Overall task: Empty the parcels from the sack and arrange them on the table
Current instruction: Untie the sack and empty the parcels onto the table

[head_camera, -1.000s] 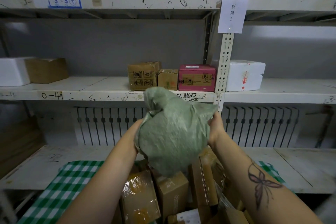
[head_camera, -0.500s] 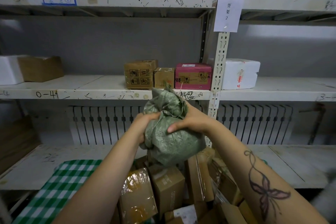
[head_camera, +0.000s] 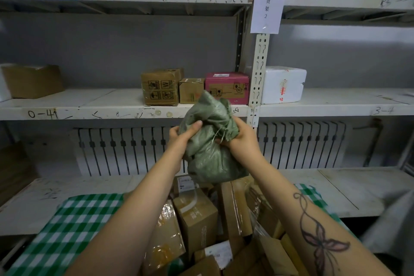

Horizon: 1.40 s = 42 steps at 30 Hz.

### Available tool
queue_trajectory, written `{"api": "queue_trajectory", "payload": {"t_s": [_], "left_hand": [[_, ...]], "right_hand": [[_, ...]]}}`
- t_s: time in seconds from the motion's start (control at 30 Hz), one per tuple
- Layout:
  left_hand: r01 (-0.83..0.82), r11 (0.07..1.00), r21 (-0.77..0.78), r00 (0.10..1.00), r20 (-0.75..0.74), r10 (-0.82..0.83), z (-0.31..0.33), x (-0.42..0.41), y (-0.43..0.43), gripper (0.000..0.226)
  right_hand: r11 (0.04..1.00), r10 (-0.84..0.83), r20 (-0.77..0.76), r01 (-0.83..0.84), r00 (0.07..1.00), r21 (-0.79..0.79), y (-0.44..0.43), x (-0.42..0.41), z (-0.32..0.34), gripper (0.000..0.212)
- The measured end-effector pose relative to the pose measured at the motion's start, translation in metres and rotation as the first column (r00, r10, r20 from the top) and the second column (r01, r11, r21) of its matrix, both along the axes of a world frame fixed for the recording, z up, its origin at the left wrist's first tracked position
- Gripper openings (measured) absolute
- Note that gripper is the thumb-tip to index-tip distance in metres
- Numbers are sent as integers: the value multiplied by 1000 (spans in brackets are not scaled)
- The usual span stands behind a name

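Note:
The green woven sack (head_camera: 210,141) is bunched into a tight bundle in mid-air, above the pile. My left hand (head_camera: 182,139) grips its left side, thumb on top. My right hand (head_camera: 240,140) clutches its right side, fingers curled into the folds. Under the sack, several brown cardboard parcels (head_camera: 197,215) wrapped in clear tape lie heaped on a table with a green-and-white checked cloth (head_camera: 67,231). Some parcels stand on end, others lean against each other.
A white metal shelf unit (head_camera: 257,87) stands behind the table. Its middle shelf holds two brown boxes (head_camera: 160,87), a pink box (head_camera: 227,86), a white foam box (head_camera: 284,84) and a brown box at far left (head_camera: 33,80). A low white shelf board (head_camera: 336,188) runs behind the cloth.
The sack was spread wide between my hands a second ago. Both hands have since come together and crumpled it into a compact ball.

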<state>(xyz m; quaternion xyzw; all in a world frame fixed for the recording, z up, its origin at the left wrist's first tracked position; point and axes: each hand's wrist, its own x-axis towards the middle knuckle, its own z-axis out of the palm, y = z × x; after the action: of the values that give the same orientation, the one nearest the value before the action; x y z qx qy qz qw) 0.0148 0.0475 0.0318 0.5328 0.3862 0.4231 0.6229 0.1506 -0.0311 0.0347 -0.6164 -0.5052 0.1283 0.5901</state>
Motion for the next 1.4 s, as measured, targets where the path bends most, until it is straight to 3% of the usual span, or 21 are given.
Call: {"api": "queue_trajectory", "payload": {"t_s": [0.1,0.17,0.3,0.53,0.73,0.9,1.17,1.27,1.4], "left_hand": [[84,994,-75,983,171,-70,-10,10,-13,97],[193,978,-82,966,192,-174,-16,22,-22,97],[273,962,-1,958,93,-271,-22,57,-41,83],[236,968,81,972,3,-237,-39,104,-60,75],[199,972,123,980,-30,-197,-44,137,-82,68],[182,966,183,980,-118,-162,-44,166,-97,66],[251,925,284,956,-222,-191,-41,185,-105,60],[336,909,248,938,-178,-298,-44,187,-103,57],[451,877,166,893,-67,-446,-41,190,-103,57]], "right_hand": [[995,-70,-166,80,984,52,-8,16,2,57],[986,-136,-202,152,970,64,-12,28,0,56],[971,-227,-187,236,956,28,-25,48,-10,48],[971,-229,-250,240,941,14,-58,92,-26,51],[985,-169,-268,150,949,-89,-85,126,-32,78],[970,-239,-307,214,921,-114,-104,146,-45,63],[930,-366,-263,343,893,-129,-119,160,-47,61],[907,-420,-311,384,853,-172,-122,162,-54,69],[874,-463,-479,473,746,-109,-131,168,-58,55]]}}
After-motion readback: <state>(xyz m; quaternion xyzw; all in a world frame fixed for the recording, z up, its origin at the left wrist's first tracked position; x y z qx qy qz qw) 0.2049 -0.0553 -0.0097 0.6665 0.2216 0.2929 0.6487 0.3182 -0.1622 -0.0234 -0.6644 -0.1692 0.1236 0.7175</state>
